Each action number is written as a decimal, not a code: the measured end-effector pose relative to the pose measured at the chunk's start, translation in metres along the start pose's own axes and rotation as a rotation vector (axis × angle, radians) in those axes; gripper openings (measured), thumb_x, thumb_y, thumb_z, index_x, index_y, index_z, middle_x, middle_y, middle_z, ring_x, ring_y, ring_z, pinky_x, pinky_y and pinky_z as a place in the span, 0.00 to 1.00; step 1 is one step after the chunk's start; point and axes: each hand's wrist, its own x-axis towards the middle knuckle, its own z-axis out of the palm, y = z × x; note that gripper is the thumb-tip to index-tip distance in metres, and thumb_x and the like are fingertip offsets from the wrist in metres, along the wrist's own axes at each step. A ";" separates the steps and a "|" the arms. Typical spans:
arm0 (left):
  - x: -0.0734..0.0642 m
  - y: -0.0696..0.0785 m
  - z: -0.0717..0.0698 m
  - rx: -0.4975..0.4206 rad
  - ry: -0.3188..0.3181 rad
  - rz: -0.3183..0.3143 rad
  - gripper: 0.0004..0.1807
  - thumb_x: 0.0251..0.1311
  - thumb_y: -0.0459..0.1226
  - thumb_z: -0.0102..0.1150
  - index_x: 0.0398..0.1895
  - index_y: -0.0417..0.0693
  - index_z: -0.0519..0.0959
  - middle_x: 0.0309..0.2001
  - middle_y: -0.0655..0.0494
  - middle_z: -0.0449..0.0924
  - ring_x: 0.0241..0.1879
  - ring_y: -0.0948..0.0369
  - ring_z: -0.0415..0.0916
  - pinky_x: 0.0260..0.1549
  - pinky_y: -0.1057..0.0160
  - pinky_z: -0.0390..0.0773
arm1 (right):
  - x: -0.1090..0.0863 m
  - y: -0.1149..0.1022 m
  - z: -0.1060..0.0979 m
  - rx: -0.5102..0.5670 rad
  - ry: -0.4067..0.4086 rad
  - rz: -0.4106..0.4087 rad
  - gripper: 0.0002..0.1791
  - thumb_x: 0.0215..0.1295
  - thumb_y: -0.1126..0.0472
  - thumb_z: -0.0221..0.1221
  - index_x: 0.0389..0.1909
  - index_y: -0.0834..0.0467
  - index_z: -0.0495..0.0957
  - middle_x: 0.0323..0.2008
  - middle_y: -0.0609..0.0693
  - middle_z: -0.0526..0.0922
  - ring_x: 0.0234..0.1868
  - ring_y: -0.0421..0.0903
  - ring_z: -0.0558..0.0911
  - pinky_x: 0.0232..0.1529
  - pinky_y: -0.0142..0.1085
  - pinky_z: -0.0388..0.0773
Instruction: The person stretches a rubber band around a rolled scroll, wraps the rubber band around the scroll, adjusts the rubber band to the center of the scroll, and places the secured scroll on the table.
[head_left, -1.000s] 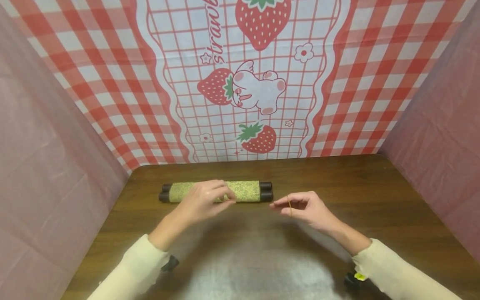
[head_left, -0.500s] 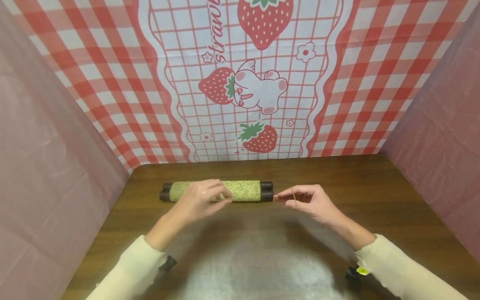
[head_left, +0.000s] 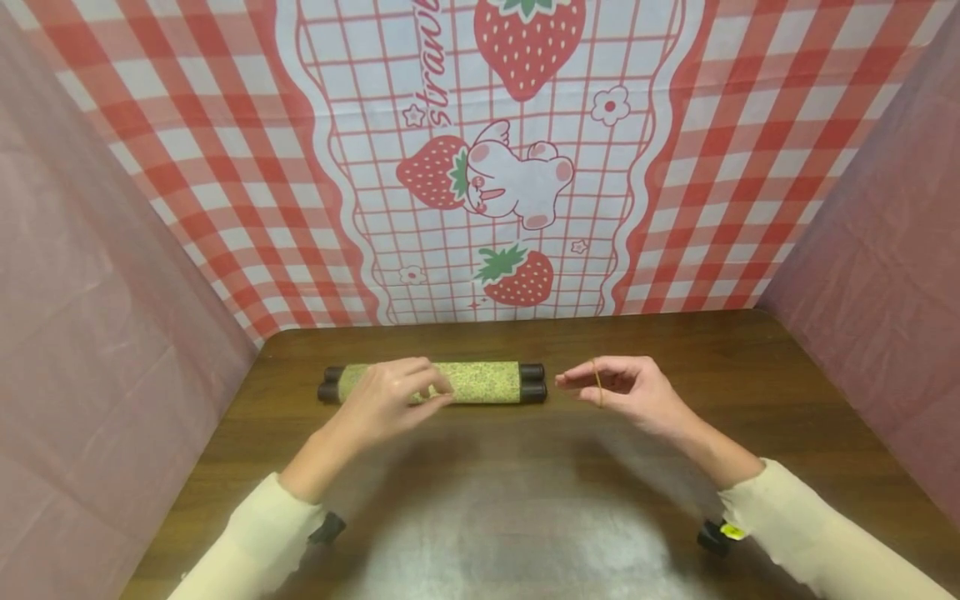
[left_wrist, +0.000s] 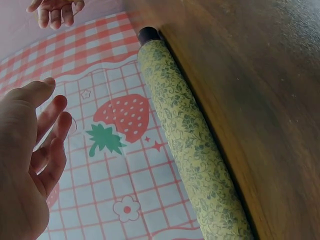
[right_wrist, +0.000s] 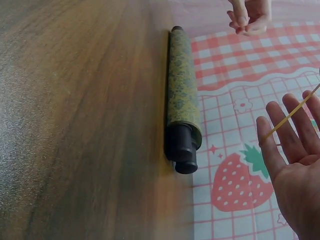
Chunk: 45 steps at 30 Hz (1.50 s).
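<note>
The right hand [head_left: 630, 390] stretches a rubber band [right_wrist: 291, 115] on parted fingers [right_wrist: 271, 151] — left hand [head_left: 386, 396] near the scroll [head_left: 483, 383], fingers loosely bent.

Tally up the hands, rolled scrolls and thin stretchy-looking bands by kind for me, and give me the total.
Hands: 2, the left hand and the right hand
Rolled scroll: 1
Thin band: 1
Total: 4
</note>
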 end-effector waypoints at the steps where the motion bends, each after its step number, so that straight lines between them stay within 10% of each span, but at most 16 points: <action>1: -0.001 -0.001 -0.001 0.004 -0.001 -0.002 0.12 0.54 0.31 0.85 0.36 0.48 0.88 0.35 0.57 0.93 0.28 0.63 0.88 0.30 0.71 0.86 | -0.001 0.001 0.000 0.001 0.004 -0.006 0.13 0.74 0.76 0.65 0.56 0.69 0.89 0.52 0.34 0.96 0.52 0.35 0.94 0.48 0.30 0.91; 45: -0.029 -0.015 -0.014 0.064 -0.050 -0.164 0.10 0.57 0.31 0.83 0.37 0.49 0.89 0.36 0.58 0.93 0.28 0.61 0.88 0.26 0.69 0.83 | -0.004 0.008 0.002 -0.055 0.073 -0.061 0.11 0.68 0.77 0.72 0.46 0.61 0.87 0.55 0.39 0.95 0.60 0.29 0.90 0.59 0.30 0.90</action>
